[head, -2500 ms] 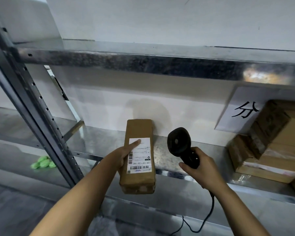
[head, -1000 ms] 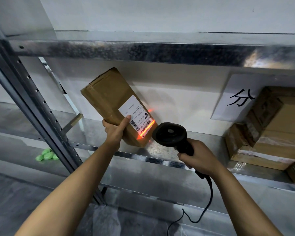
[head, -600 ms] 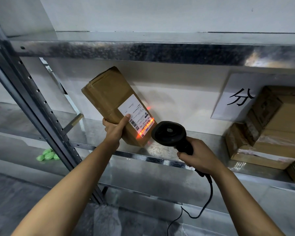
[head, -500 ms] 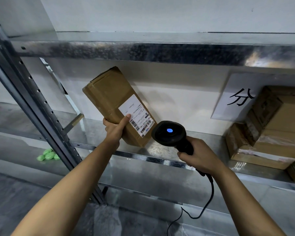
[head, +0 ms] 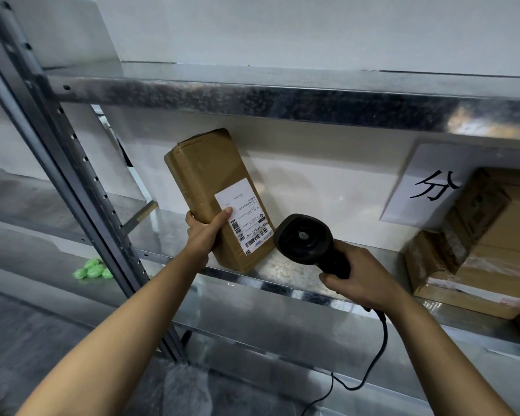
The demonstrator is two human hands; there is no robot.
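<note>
- Left hand grips tilted brown cardboard parcel, thumb on its white label
- Right hand grips black handheld barcode scanner beside it

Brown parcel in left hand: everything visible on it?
The brown parcel is a long, creased cardboard box, tilted with its top leaning left. A white shipping label with barcodes covers its lower face. The left hand grips its lower left edge, thumb on the label. Its bottom corner is near the metal shelf; contact unclear.
</note>
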